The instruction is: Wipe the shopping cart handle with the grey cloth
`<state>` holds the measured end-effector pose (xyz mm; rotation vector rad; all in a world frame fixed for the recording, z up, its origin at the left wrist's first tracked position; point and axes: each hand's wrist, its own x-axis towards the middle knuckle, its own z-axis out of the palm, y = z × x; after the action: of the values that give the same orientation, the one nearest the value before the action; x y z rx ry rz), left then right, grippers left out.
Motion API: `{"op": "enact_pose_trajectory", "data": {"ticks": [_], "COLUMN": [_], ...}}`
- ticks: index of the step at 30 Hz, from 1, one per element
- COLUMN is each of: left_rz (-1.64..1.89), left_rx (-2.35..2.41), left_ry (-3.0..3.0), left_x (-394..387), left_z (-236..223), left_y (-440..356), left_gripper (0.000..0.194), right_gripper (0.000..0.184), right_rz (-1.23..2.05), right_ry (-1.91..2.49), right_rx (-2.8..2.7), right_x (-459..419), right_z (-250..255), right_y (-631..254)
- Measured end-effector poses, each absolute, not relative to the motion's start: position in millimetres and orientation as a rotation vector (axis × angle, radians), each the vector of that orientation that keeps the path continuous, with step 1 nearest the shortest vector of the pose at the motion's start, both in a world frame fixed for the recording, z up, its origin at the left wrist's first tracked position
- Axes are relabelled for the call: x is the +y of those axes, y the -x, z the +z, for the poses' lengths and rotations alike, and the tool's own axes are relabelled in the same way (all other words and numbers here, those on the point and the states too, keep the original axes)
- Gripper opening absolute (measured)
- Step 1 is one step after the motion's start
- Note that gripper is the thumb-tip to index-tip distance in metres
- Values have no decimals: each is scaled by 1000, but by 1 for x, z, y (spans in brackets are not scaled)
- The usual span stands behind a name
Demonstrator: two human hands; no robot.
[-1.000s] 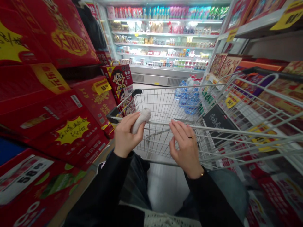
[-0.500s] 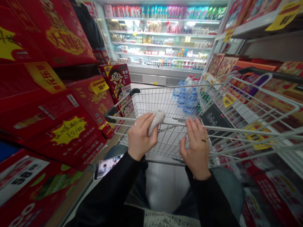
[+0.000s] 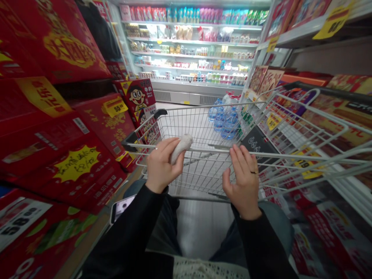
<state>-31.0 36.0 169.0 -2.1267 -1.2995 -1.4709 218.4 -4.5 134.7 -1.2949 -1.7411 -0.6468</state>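
Note:
In front of me stands a wire shopping cart [image 3: 200, 164], its near top rail running across the view. My left hand [image 3: 162, 164] is closed around a bunched grey-white cloth [image 3: 183, 146], which it presses on that rail left of centre. Farther right, my right hand [image 3: 241, 182] rests its outstretched fingers on the same rail, thumb held apart, with nothing in it. A ring shows on each hand. Below my left forearm a phone [image 3: 120, 208] with a lit screen lies partly hidden by the sleeve.
Stacked red gift boxes [image 3: 75, 155] rise close on the left. A shelf with packaged goods [image 3: 328, 100] and price tags borders the right. Bottled water packs [image 3: 226, 120] stand on the floor beyond the cart, before a lit refrigerated display [image 3: 188, 91]. A dark-clothed person [image 3: 100, 31] is at upper left.
My left hand and the cloth have slid left along the rail. My right hand stays at nearly the same spot on it. The whole view has shifted slightly.

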Motion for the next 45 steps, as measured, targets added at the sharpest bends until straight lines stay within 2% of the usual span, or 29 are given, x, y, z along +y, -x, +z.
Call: {"op": "enact_pose_trajectory", "data": {"ticks": [5, 14, 25, 34, 41, 45], "left_rz": [-1449, -1467, -1513, -1504, -1537, -1515], "left_rx": [-1245, -1352, -1208, -1285, -1142, -1132], "left_ry": [2198, 2098, 2199, 2152, 2212, 2280], "left_x": [29, 40, 26, 34, 27, 26], "left_z": [169, 166, 168, 167, 169, 172], "left_y": [8, 39, -17, 17, -32, -44], "left_gripper": [38, 33, 39, 35, 40, 40], "right_gripper": [66, 59, 64, 54, 61, 60], "right_rz": [-679, -797, -781, -808, -809, -811], "right_ry": [1334, 1406, 1374, 1406, 1435, 1412], "right_rx": [-1735, -1560, -1616, -1526, -1544, -1570], "right_x": [-4, -7, -3, -9, -8, -9], "right_z": [133, 139, 138, 141, 138, 140], "right_y": [-212, -256, -227, -267, -238, -255]}}
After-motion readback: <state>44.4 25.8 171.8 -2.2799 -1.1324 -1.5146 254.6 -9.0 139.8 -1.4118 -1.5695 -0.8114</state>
